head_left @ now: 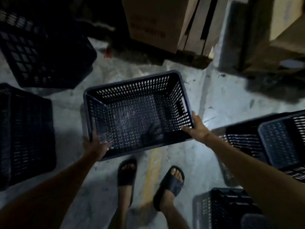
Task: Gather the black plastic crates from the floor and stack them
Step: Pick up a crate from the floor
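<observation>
Black perforated plastic fills the middle of our view: we hold one open crate (137,111) in front of us, above the concrete floor (222,100) and just ahead of our sandalled feet (148,179). Our left hand (94,144) is closed on the near left corner of its rim, fingers curled over the edge; our right hand (197,125) clamps the near right corner, thumb inside the wall and fingers outside. The crate's mouth faces up toward us and its long axis runs left to right across our body, tipped slightly so the right end sits farther away.

What the next move turns on, as we judge it, is where this crate goes. To our right, close beside the right forearm, two crates already sit nested (272,138), mouths tilted toward us; that pile lies nearer the right hand than anything else. To our left stands a dark crate (28,134), and another (44,52) rests toward the far left of the floor. A further one (227,209) sits low on the right by our leg. Cardboard boxes (156,22) close off the far side.

Swinging right would call for matching the long axis to the nested pair before lowering.
</observation>
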`<state>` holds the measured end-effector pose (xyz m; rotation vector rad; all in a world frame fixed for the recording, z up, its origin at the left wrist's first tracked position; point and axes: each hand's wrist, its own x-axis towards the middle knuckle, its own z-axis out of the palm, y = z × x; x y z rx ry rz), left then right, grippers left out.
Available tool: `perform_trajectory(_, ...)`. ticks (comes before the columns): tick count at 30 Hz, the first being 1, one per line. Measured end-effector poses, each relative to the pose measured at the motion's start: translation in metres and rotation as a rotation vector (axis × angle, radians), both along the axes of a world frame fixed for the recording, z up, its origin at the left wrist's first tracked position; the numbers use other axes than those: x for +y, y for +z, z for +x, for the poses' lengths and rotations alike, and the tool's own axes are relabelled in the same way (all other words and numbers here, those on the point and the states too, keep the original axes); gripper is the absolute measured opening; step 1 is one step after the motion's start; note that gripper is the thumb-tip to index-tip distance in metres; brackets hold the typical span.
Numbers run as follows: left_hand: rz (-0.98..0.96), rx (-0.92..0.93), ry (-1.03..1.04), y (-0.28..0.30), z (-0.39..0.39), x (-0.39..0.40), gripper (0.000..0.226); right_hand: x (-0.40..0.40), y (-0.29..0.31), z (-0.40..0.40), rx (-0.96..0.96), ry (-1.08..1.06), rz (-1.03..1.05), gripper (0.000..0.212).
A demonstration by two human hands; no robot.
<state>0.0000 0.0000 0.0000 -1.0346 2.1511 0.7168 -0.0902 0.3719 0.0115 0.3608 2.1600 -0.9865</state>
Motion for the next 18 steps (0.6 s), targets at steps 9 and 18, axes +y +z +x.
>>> perform_trajectory(9, -0.255, 0.146, 0.257, -0.067, -0.011, -0.025, 0.052, 0.014, -0.097, 0.002, 0.241, -0.211, 0.194, 0.048)
perform_trajectory(18, -0.292, 0.178, -0.083, -0.037, -0.097, 0.006, 0.049, 0.066, -0.083, -0.017, 0.191, -0.644, 0.029, 0.039)
